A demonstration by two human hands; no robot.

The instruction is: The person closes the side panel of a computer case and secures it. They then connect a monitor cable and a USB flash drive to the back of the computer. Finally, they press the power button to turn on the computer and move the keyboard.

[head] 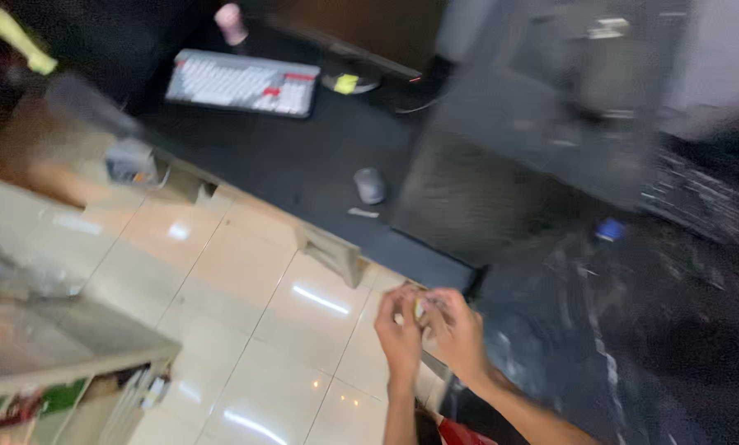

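A glossy cream tiled floor (pixel 246 297) fills the lower left of the frame, and a black desk (pixel 303 156) runs across the upper centre. A large dark computer case (pixel 542 124) stands at upper right, blurred. On the desk sit a white keyboard with red keys (pixel 243 82) at upper left and a grey mouse (pixel 369 185) near centre. A low shelf unit (pixel 64 354) occupies the lower left corner.

At lower centre, my left hand (pixel 400 330) and right hand (pixel 458 331) meet, fingers pinched together around a small pale object (pixel 419 308), held up close between them, presumably for fine handling. Motion blur prevents identifying it; both hands appear closed upon it.
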